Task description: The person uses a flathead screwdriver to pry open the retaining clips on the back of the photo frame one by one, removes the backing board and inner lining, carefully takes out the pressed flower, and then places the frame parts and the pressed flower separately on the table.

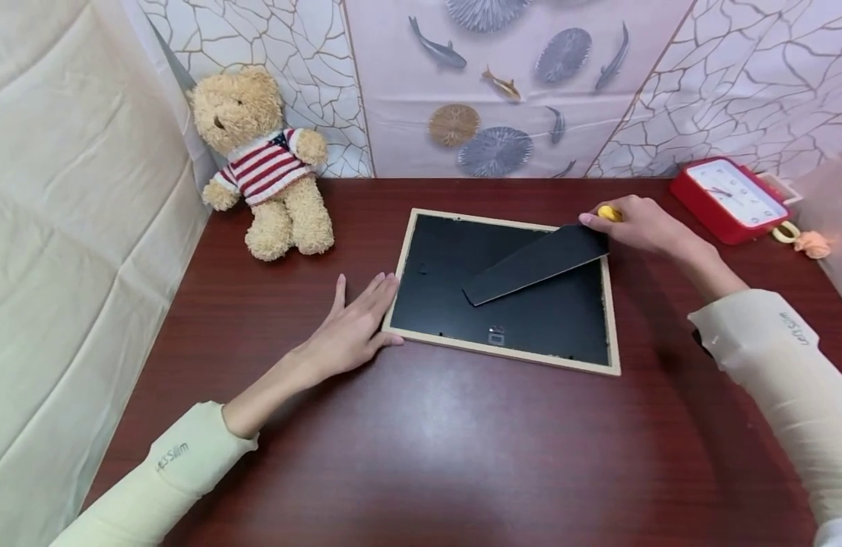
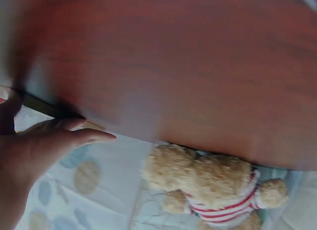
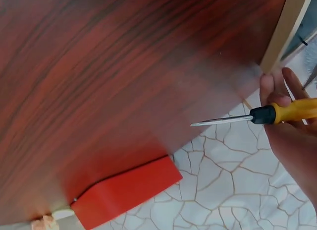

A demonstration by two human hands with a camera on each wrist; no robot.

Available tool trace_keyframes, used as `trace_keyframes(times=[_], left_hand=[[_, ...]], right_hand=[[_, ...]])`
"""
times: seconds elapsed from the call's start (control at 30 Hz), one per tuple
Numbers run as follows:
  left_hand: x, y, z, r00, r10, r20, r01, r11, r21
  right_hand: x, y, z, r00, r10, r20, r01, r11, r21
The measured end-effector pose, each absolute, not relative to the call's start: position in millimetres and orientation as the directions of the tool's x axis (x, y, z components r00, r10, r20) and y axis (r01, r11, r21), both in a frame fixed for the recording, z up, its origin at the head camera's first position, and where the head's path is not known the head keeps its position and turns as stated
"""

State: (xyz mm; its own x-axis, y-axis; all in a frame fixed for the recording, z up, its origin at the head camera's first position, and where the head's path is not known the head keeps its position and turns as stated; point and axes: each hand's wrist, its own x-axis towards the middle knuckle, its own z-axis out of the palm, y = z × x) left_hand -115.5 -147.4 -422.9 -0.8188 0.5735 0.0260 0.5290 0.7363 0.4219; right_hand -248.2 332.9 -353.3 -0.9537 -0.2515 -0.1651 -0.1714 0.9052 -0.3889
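A picture frame (image 1: 428,296) lies face down on the table, its black back up inside a pale wooden rim. From that back a black easel stand (image 1: 540,262) rises at a slant, its wide end by the right hand. My left hand (image 1: 349,330) rests at the frame's left edge, fingers straight and spread, thumb at the near corner. At the far right corner my right hand (image 1: 647,224) holds a screwdriver (image 3: 297,109) by its yellow handle. The metal shaft points away from the frame in the right wrist view. Fingertips of that hand are right at the frame's rim.
A teddy bear (image 1: 270,167) in a striped sweater sits at the back left. At the back right stands a red alarm clock (image 1: 711,205), with a small peach-coloured item (image 1: 812,244) beside it. Patterned cloth (image 1: 489,99) hangs behind the dark red table (image 1: 421,456).
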Motion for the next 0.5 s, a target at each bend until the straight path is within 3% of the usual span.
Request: trace_keyframes(times=[0.2, 0.37, 0.5], left_hand=[[-147, -166, -446, -0.878, 0.458, 0.139, 0.466, 0.749, 0.471], [-150, -159, -429, -0.906, 0.322, 0.275, 0.416, 0.796, 0.440], [-154, -148, -421, -0.906, 0.282, 0.314, 0.404, 0.795, 0.452]], right_hand=[[-227, 338, -348, -0.935, -0.289, -0.203, -0.209, 0.916, -0.342], [-206, 342, -344, -0.923, -0.303, -0.237, -0.217, 0.918, -0.331], [-187, 343, -341, -0.902, -0.332, -0.275, -0.235, 0.914, -0.331]])
